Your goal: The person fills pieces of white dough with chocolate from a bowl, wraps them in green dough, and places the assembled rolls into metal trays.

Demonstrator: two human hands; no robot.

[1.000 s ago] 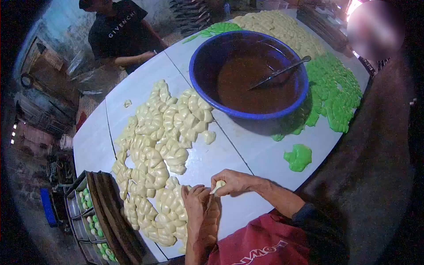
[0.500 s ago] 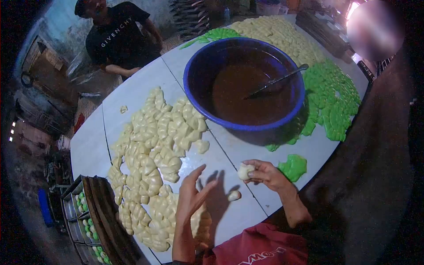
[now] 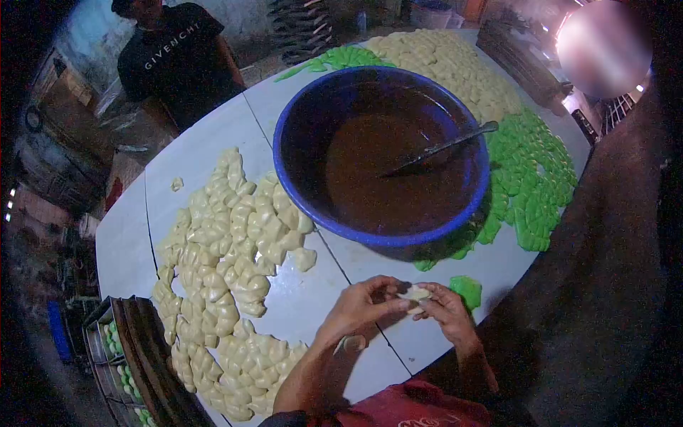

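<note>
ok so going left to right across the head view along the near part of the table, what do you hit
Rack of trays → spread of pale dough pieces → left hand → dough piece pinched between both hands → right hand → small green dough lump.

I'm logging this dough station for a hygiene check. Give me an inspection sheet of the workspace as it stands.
Surface: white panelled table, seams visible.
Job's things: small pale dough piece pinched between both hands; another pale piece lies on the table below them.
Clutter: cream dough shapes, green dough shapes, big blue basin of brown filling with metal spoon.
Grippers: left hand and right hand shut on the piece.
Cables: nothing seen.
Surroundings: person in black T-shirt; stacked trays.
</note>
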